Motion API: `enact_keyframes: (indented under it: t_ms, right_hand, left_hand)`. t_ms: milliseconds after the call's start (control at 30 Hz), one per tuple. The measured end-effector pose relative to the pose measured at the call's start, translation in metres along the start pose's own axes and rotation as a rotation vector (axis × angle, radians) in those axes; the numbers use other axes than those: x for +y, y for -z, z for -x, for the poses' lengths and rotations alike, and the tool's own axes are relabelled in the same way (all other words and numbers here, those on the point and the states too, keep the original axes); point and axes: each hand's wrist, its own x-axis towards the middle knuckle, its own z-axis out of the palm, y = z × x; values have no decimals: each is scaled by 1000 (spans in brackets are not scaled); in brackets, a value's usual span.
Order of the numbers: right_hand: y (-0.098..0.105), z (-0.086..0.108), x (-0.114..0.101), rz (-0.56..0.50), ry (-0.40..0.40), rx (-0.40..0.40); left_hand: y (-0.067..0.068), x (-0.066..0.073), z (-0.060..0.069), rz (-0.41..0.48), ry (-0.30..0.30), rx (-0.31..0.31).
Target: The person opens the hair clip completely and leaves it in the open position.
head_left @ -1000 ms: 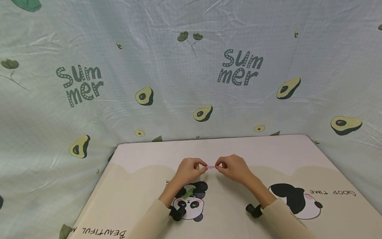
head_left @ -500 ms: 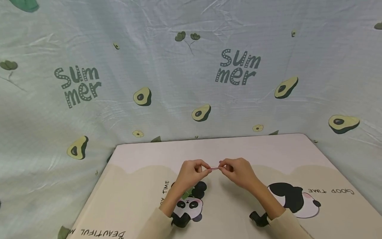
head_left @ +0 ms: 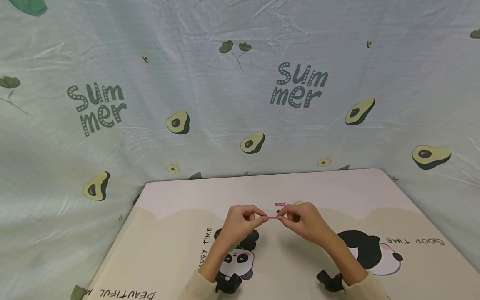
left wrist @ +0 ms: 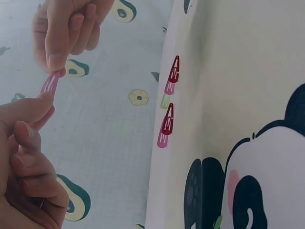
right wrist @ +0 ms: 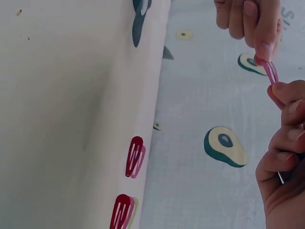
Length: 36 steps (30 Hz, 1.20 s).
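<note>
My left hand (head_left: 240, 223) and right hand (head_left: 305, 221) face each other over the middle of the table. They pinch a pink snap hair clip (left wrist: 50, 85) from opposite ends, between thumb and fingers. In the right wrist view the same pink clip (right wrist: 270, 72) spans the small gap between the fingertips; whether it is snapped cannot be made out. Beyond the hands, more clips lie in two overlapping groups. One has a red clip (left wrist: 174, 69) over a pink and a pale green one (left wrist: 165, 101). The other has a red clip (left wrist: 167, 119) on a pink one (left wrist: 162, 140).
The table (head_left: 180, 193) wears a cream and pink cover printed with pandas and lettering. Its far edge meets a hanging pale cloth (head_left: 213, 91) with avocado prints. Dark wrist-worn devices (head_left: 330, 281) show below both hands.
Both hands have come slightly nearer and to the right, the clip still held between them. Pink and green clips beyond the right hand have come into the head view.
</note>
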Motion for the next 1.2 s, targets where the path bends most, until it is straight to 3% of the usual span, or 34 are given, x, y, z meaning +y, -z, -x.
enact_keyframes:
  t_ms: [300,767,1033,1200]
  right_hand:
    - [-9,6,2,-53,21,86]
    - [-12,10,-13,-14,8,149]
    - [-16,10,-9,77,76,222]
    - [-17,13,-9,78,94,250]
  left_hand:
    - [-2,4,8,-128,-123,72]
    - [-5,1,15,-176,-246,144]
    - [-6,0,16,-180,-263,150]
    - [-8,1,16,-182,-297,159]
